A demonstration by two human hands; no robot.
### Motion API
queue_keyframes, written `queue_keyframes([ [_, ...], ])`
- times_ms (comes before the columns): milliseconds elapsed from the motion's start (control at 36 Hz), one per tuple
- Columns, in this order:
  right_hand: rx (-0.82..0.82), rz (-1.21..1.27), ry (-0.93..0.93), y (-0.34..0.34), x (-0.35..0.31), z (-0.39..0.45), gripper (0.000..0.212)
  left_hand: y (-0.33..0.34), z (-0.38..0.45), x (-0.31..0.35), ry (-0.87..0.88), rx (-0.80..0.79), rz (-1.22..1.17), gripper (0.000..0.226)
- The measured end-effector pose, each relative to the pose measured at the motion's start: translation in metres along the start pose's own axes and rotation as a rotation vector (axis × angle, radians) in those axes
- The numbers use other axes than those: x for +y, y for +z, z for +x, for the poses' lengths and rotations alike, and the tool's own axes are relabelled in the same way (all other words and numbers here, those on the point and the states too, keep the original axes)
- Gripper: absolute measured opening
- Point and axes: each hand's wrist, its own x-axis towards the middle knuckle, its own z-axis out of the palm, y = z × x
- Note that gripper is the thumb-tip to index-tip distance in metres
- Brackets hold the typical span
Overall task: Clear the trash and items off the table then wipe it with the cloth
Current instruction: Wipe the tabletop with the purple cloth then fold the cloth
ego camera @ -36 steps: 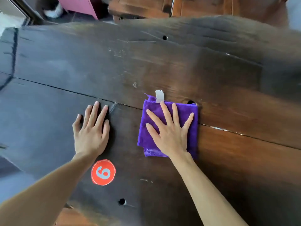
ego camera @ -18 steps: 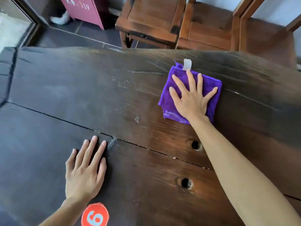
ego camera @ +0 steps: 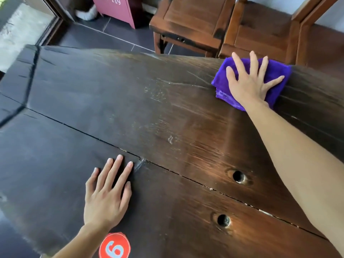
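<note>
Right hand [ego camera: 248, 81], fingers spread, presses purple cloth [ego camera: 279, 73] flat at desk [ego camera: 149, 108] far edge, upper right. Left hand [ego camera: 106, 194] flat, spread, lower left.

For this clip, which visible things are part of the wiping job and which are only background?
Job:
purple cloth, pressed flat under the right hand at the far edge
table, being wiped
left hand, resting flat on the table

Background:
red number sticker on the near edge
two wooden chairs beyond the table
pink cabinet
</note>
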Motion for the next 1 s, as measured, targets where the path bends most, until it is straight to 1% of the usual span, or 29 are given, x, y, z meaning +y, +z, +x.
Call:
queue_keyframes([
  [83,-0.015,0.000,-0.031,0.007,-0.018,-0.026,0.057,-0.001,0.001,0.000,0.000,-0.002,0.003,0.055],
  [250,-0.029,0.014,-0.127,0.022,-0.056,-0.106,0.054,-0.001,-0.001,-0.001,0.009,-0.030,0.017,0.055],
  [500,-0.061,0.016,-0.287,0.050,-0.088,-0.215,0.057,0.001,-0.001,-0.003,0.017,-0.021,0.005,0.054],
  [806,-0.146,-0.021,-0.426,0.066,-0.095,-0.365,0.059,-0.004,-0.002,-0.001,0.013,-0.014,-0.098,0.053],
  [1000,-0.220,-0.009,-0.469,0.070,-0.092,-0.489,0.062,-0.007,-0.006,-0.003,0.016,-0.011,-0.131,0.054],
])
